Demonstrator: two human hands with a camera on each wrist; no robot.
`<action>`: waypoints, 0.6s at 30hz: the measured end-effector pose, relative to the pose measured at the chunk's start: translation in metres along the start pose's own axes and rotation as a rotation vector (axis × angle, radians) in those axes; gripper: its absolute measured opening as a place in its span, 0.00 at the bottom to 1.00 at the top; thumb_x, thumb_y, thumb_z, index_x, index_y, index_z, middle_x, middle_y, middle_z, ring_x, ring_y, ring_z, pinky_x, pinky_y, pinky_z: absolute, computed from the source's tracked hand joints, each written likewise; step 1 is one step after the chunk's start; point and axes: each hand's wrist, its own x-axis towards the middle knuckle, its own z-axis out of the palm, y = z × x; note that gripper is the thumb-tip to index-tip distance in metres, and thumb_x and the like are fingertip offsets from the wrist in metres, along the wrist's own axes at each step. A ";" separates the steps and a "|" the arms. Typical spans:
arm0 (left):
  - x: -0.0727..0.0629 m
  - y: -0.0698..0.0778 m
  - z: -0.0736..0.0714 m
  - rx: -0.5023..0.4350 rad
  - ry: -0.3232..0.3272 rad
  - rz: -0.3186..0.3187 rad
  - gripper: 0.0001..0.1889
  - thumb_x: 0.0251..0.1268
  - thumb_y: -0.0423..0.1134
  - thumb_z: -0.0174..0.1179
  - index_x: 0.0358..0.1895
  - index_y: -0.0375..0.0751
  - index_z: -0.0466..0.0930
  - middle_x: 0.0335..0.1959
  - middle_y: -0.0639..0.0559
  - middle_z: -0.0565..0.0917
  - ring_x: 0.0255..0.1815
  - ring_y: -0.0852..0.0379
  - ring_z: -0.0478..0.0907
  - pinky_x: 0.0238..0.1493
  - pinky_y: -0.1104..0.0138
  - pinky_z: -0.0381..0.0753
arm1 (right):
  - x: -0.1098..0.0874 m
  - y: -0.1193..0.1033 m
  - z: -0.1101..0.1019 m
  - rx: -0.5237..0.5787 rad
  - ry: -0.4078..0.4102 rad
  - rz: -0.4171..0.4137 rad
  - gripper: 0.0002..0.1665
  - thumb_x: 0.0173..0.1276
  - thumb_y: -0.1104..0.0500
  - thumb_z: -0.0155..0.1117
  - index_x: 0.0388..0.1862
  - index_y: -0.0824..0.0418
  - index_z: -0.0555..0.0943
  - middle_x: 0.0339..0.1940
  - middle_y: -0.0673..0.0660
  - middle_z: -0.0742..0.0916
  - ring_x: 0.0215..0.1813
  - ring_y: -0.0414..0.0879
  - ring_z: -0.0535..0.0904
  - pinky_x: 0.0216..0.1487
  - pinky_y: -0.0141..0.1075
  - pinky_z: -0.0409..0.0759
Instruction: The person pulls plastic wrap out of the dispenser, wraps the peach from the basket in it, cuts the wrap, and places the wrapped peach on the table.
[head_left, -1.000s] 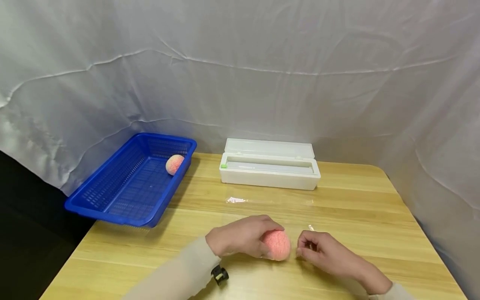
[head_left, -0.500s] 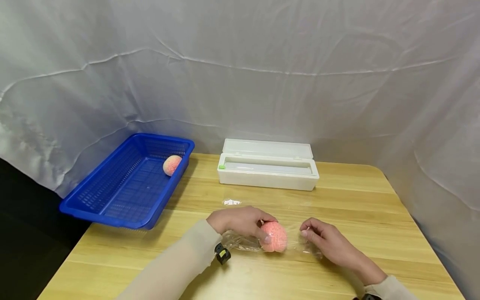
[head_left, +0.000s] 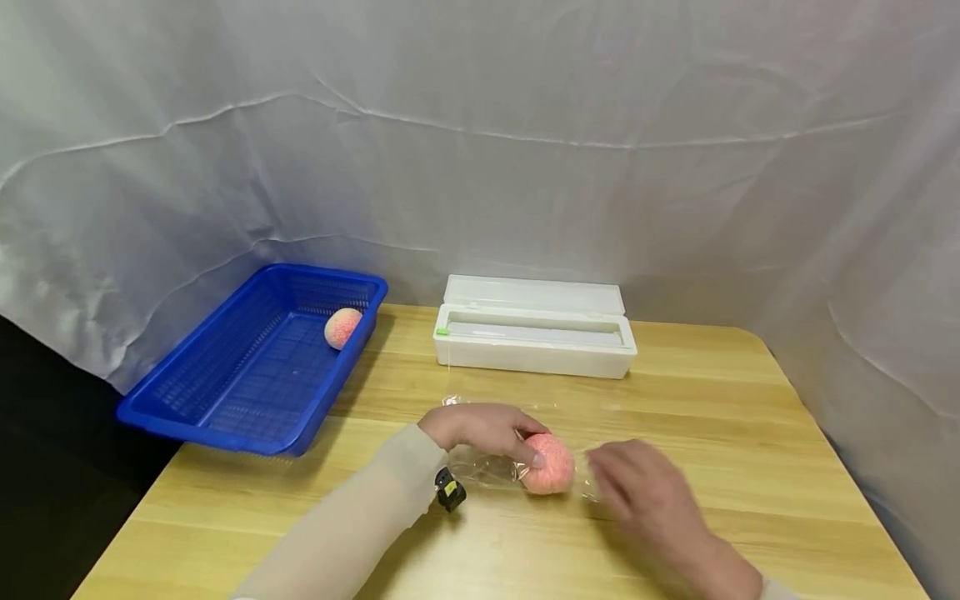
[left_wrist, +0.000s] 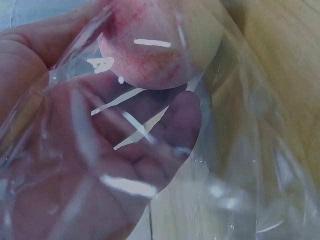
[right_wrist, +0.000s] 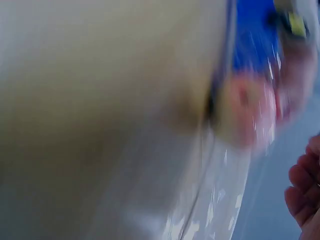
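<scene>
In the head view, my left hand (head_left: 491, 429) grips a pink peach (head_left: 551, 465) between thumb and fingers, just over the table. Clear plastic film (left_wrist: 240, 150) hangs about the peach, and in the left wrist view it also drapes across the palm. To the right of the peach, my right hand (head_left: 648, 500) is blurred by motion, close to a loose edge of the film. The right wrist view shows some of its fingers (right_wrist: 304, 187) bent at the right edge. Whether they pinch the film cannot be made out.
A blue basket (head_left: 360, 354) stands at the table's left, with another peach (head_left: 342, 328) inside. At the back lies a white film dispenser box (head_left: 532, 357) with its lid raised. Grey cloth (head_left: 480, 167) hangs behind the wooden table (head_left: 750, 433).
My left hand has moved the peach slightly away from me, and film now trails from it. The right hand, earlier at the film's edge with bent fingers, is now moving and blurred.
</scene>
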 end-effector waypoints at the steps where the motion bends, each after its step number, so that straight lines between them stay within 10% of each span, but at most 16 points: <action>1: 0.000 -0.001 -0.001 -0.012 -0.004 0.001 0.30 0.73 0.56 0.64 0.75 0.51 0.76 0.67 0.58 0.83 0.67 0.62 0.77 0.73 0.62 0.72 | 0.002 -0.007 0.005 -0.006 -0.025 -0.085 0.28 0.88 0.45 0.46 0.46 0.60 0.89 0.44 0.52 0.90 0.45 0.48 0.85 0.49 0.40 0.83; 4: 0.001 -0.002 -0.002 -0.051 -0.020 0.016 0.28 0.74 0.54 0.64 0.73 0.50 0.78 0.62 0.61 0.85 0.61 0.65 0.79 0.68 0.66 0.75 | 0.004 -0.020 0.017 -0.040 -0.135 -0.163 0.23 0.86 0.47 0.52 0.54 0.60 0.88 0.51 0.53 0.89 0.52 0.50 0.84 0.57 0.43 0.82; 10: 0.002 -0.004 -0.002 -0.067 -0.024 0.023 0.26 0.75 0.55 0.62 0.70 0.48 0.81 0.53 0.62 0.88 0.53 0.65 0.81 0.62 0.67 0.77 | 0.003 -0.021 0.030 -0.084 -0.295 -0.050 0.33 0.64 0.49 0.78 0.65 0.62 0.81 0.61 0.55 0.85 0.59 0.52 0.81 0.58 0.46 0.86; 18: -0.003 -0.014 -0.003 0.048 0.149 0.017 0.28 0.77 0.62 0.58 0.69 0.48 0.82 0.64 0.56 0.86 0.63 0.60 0.81 0.66 0.64 0.79 | 0.011 -0.011 0.039 -0.037 -0.343 0.022 0.40 0.57 0.52 0.85 0.66 0.61 0.79 0.61 0.54 0.84 0.59 0.51 0.80 0.62 0.46 0.83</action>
